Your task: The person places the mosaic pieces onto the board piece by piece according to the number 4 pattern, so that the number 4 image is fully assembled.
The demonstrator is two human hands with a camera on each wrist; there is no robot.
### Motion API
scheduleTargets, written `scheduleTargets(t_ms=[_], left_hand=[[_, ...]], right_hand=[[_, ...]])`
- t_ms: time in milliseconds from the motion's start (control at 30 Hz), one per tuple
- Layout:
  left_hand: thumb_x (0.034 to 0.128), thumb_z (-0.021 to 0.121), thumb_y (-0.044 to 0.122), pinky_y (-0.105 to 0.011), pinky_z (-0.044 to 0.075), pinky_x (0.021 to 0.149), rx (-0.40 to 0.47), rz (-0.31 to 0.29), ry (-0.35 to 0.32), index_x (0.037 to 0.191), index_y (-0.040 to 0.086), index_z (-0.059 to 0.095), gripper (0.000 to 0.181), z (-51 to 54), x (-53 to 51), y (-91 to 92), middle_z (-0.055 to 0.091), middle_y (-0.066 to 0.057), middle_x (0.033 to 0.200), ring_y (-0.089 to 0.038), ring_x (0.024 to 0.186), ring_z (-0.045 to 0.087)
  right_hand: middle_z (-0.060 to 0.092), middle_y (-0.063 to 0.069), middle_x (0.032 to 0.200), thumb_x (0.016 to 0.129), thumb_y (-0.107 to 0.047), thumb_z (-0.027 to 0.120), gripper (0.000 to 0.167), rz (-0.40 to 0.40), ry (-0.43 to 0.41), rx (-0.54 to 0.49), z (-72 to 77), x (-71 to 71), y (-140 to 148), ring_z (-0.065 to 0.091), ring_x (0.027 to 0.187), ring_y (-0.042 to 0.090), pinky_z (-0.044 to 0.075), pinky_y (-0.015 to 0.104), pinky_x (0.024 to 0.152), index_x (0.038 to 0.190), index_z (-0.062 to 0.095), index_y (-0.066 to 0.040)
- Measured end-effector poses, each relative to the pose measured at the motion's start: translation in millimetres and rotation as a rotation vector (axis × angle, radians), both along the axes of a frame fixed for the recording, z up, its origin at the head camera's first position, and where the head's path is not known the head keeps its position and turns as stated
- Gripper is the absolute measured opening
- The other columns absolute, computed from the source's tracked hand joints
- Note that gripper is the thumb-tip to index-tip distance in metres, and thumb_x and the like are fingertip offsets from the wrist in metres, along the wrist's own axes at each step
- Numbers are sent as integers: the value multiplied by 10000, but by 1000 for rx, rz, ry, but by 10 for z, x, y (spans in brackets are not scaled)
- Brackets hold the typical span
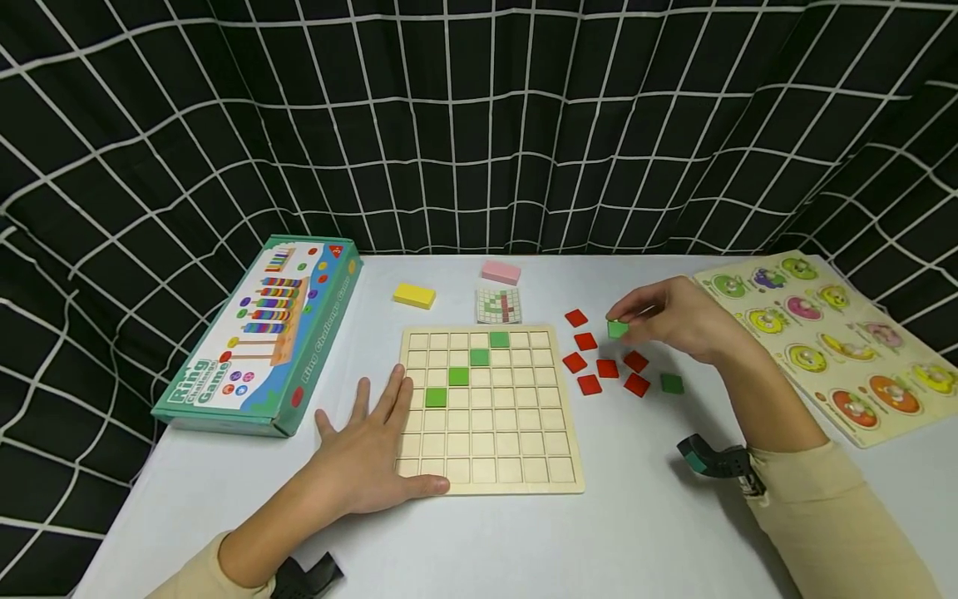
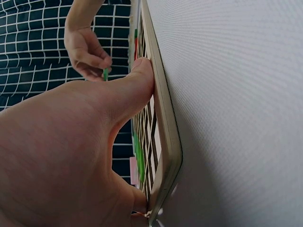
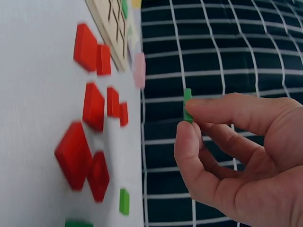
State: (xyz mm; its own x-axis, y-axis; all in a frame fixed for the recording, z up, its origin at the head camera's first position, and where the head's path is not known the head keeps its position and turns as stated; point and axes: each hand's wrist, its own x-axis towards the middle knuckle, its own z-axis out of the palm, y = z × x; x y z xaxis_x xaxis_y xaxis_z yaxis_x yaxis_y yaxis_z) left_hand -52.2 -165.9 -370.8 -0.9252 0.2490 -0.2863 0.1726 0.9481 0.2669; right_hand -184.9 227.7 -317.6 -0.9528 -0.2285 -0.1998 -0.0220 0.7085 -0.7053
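A square wooden grid board [image 1: 524, 420] lies on the white table. Four of its cells hold green tiles [image 1: 459, 377] in a diagonal line. Spread along the board's left side, my left hand [image 1: 367, 457] rests with its fingers straight and the thumb on the front edge; the left wrist view shows that thumb [image 2: 135, 87] touching the rim. Right of the board, my right hand [image 1: 674, 320] pinches a green tile [image 3: 188, 106] between thumb and fingertips, above the table. Several loose red tiles [image 1: 607, 368] lie below it, with one green tile [image 1: 672, 383] beside them.
Behind the board lie a small pattern card [image 1: 498, 306], a pink block [image 1: 501, 272] and a yellow block [image 1: 414, 295]. A game box [image 1: 262, 333] stands at the left. On the right lies a fruit picture board [image 1: 838, 333]. A black gridded curtain [image 1: 464, 125] hangs behind.
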Motion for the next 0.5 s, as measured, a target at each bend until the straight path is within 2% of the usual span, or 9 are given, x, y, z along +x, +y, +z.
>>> scheduleTargets(t_ms=[333,500], left_hand=[[762,698,827,-957,94,968,3,-8,4,1675,61,127,1321,3,4,0,-16,-78,1771,-532,1579,67],[761,692,834,-955,96,972,-3,-6,8,1676,63,130,1322,-7,5,-4,-14,-76,1771,-532,1579,69]], right_hand=[[668,78,922,821,-74,838,265,23,-16,-7,12,155,-363,572,876,250,528,303,692,1082,791,-78],[693,85,965,816,-64,845,244,46,-25,-31,-8,207,-537,591,889,243,525,274,709,1054,792,-81]])
